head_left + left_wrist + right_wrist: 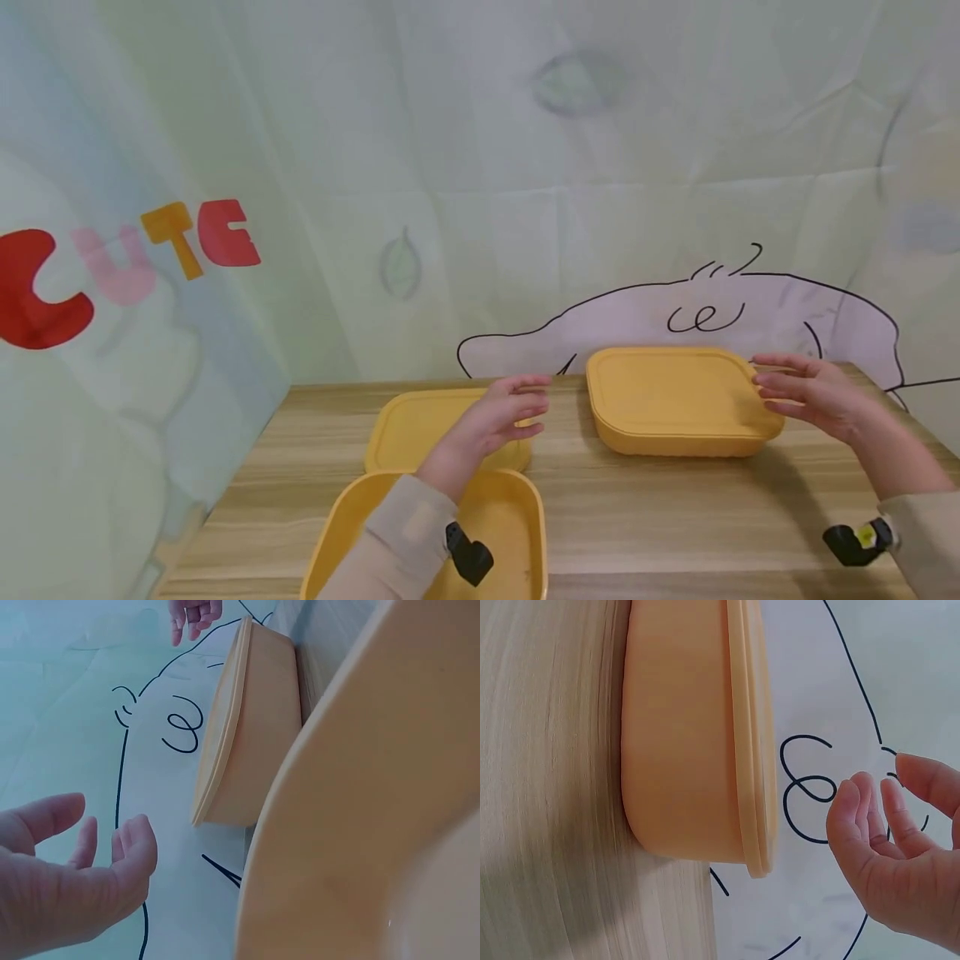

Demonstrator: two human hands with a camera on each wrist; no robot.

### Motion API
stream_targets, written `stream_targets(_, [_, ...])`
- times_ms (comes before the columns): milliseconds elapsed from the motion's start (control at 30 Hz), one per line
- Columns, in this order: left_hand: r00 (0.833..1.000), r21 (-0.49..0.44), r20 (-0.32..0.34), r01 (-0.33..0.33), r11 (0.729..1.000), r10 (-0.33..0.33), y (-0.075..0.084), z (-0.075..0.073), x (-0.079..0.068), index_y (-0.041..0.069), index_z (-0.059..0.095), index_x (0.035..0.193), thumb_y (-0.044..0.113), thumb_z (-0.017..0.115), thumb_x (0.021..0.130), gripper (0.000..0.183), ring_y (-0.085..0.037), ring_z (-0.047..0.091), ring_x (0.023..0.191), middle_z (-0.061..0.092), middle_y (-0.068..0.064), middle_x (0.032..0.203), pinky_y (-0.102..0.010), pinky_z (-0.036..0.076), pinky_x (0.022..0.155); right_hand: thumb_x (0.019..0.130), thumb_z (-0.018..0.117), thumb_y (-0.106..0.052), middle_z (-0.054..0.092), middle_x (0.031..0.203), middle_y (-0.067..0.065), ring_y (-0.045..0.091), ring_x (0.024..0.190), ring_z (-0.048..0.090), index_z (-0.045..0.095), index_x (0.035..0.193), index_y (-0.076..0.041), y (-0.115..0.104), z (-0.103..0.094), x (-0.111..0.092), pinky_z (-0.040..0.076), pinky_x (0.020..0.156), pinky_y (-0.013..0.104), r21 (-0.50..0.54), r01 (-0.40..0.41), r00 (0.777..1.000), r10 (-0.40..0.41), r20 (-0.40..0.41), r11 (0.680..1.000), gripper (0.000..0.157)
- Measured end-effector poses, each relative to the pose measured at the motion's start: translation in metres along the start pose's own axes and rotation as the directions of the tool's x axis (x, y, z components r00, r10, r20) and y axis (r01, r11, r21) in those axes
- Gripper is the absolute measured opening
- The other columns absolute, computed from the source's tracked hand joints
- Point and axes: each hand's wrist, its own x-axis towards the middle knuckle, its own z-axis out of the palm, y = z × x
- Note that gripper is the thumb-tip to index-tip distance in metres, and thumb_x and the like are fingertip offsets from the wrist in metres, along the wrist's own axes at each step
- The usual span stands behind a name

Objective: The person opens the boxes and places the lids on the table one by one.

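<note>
A yellow lidded box (682, 400) sits at the back right of the wooden table, its lid on top. My right hand (813, 396) hovers by the box's right end, fingers relaxed and holding nothing; in the right wrist view that hand (900, 855) is apart from the box wall (682, 735). My left hand (498, 421) is raised over a flat yellow lid (420, 421), with loose, bare fingers. Under the left forearm stands an uncovered yellow box (517, 533), partly hidden by the sleeve; its wall (337, 772) looms large in the left wrist view.
The wooden table (637, 517) ends at a hanging printed cloth (480, 167) behind it, which also covers the left side. The flat lid lies directly behind the uncovered box. A small black device (468, 554) is strapped on each wrist.
</note>
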Motion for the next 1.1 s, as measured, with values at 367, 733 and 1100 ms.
stream_targets(367, [0.995, -0.064, -0.099, 0.004, 0.998, -0.011, 0.000, 0.009, 0.010, -0.001, 0.048, 0.127, 0.000, 0.056, 0.090, 0.038, -0.023, 0.049, 0.099, 0.052, -0.010, 0.110, -0.042, 0.047, 0.088, 0.094, 0.056, -0.011, 0.061, 0.095, -0.010, 0.011, 0.085, 0.059, 0.060, 0.093, -0.037, 0.001, -0.003, 0.004, 0.053, 0.075, 0.025, -0.181, -0.026, 0.999, 0.020, -0.031, 0.983, 0.025])
stream_targets(733, [0.991, -0.107, -0.129, 0.012, 0.994, -0.026, -0.004, 0.021, 0.027, 0.001, 0.053, 0.123, -0.002, 0.058, 0.088, 0.036, -0.025, 0.047, 0.101, 0.050, -0.013, 0.116, -0.046, 0.043, 0.093, 0.093, 0.058, -0.018, 0.058, 0.096, -0.012, 0.008, 0.085, 0.058, 0.055, 0.101, -0.031, -0.003, -0.010, 0.010, 0.053, 0.076, 0.026, -0.284, -0.072, 0.995, 0.050, -0.084, 0.956, 0.016])
stream_targets(1100, [0.986, -0.194, -0.126, 0.086, 0.977, -0.112, -0.011, 0.024, 0.044, 0.003, 0.051, 0.126, -0.001, 0.058, 0.087, 0.040, -0.020, 0.049, 0.094, 0.049, -0.004, 0.099, -0.042, 0.046, 0.090, 0.092, 0.060, -0.022, 0.058, 0.089, -0.018, 0.005, 0.081, 0.058, 0.056, 0.096, -0.035, 0.005, -0.016, 0.018, 0.051, 0.072, 0.025, -0.280, -0.105, 0.988, 0.067, -0.142, 0.954, 0.015])
